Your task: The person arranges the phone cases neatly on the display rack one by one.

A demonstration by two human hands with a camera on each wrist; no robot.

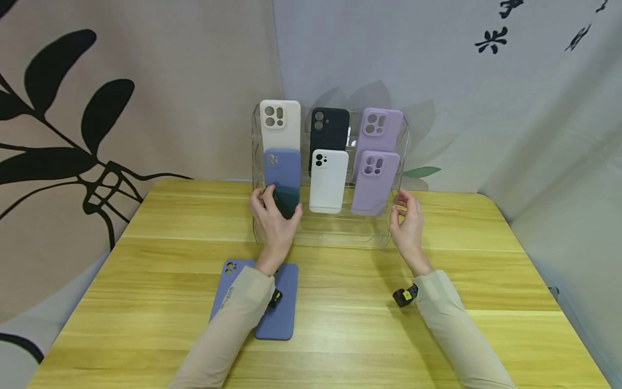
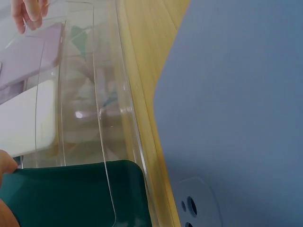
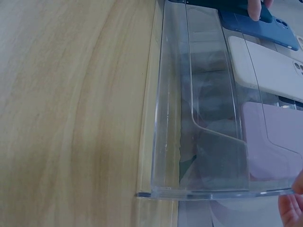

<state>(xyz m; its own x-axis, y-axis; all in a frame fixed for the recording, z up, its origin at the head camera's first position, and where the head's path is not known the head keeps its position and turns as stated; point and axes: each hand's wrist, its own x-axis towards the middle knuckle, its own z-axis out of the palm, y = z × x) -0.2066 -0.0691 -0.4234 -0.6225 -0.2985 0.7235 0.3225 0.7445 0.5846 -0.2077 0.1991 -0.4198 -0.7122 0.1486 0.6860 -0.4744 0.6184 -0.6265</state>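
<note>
My left hand [image 1: 275, 227] grips a dark green phone case [image 2: 71, 194] between thumb and fingers. That case stands low at the left of a clear acrylic display stand [image 1: 335, 237], in front of a blue phone case [image 1: 289, 167] that it partly covers. Over at the stand's right side, my right hand [image 1: 409, 224] holds the clear side panel, with the thumb on one face and fingers on the other in the right wrist view. Beside the blue case on the middle tier are a white phone case [image 1: 329, 178] and a purple phone case [image 1: 374, 186].
On the upper tier stand a cream phone case [image 1: 291, 135], a black one [image 1: 330, 127] and another purple one [image 1: 381, 129]. Two more blue phone cases [image 1: 277, 324] lie on the wooden table [image 1: 350, 335] under my left forearm. A patterned curtain [image 1: 194, 81] hangs behind.
</note>
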